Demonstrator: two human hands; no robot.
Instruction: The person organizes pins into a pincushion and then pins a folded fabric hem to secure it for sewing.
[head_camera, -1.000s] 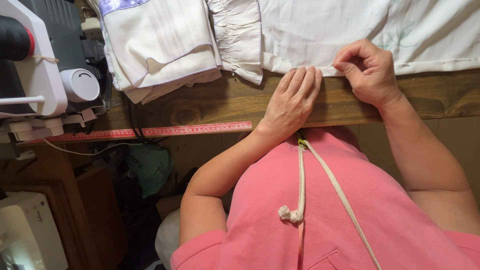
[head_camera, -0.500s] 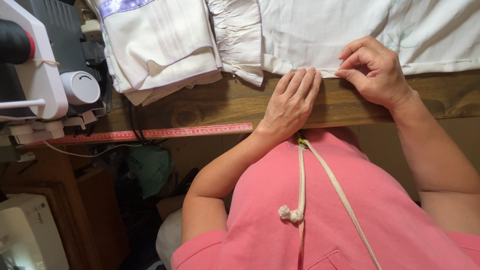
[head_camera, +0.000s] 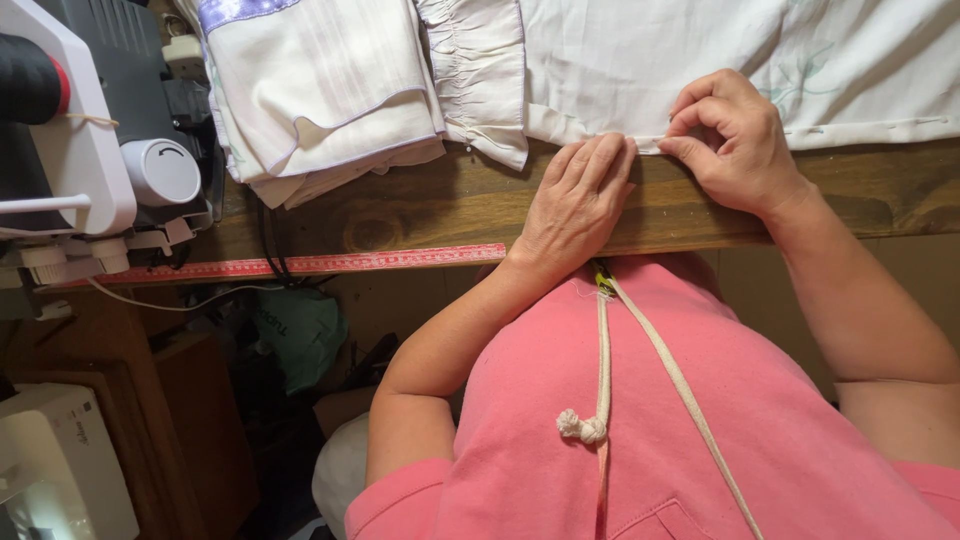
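Head view: soft, light white fabric (head_camera: 640, 70) is being pinched at its hem, near the table (head_camera: 420, 205) front edge, by the curled right hand (head_camera: 735, 140); the flat, open left hand (head_camera: 580, 195) is pressing alongside.

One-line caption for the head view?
Left hand flat on white fabric's folded hem, right hand pinching it at wooden table edge.

1. I see bright, even light on the white fabric (head_camera: 640, 70), nearly washed out at the top.
2. Under the desk (head_camera: 420, 205) everything falls into deep shadow.
3. Focus stays sharp throughout; the sewing machine (head_camera: 60, 150) bows slightly at the left edge.
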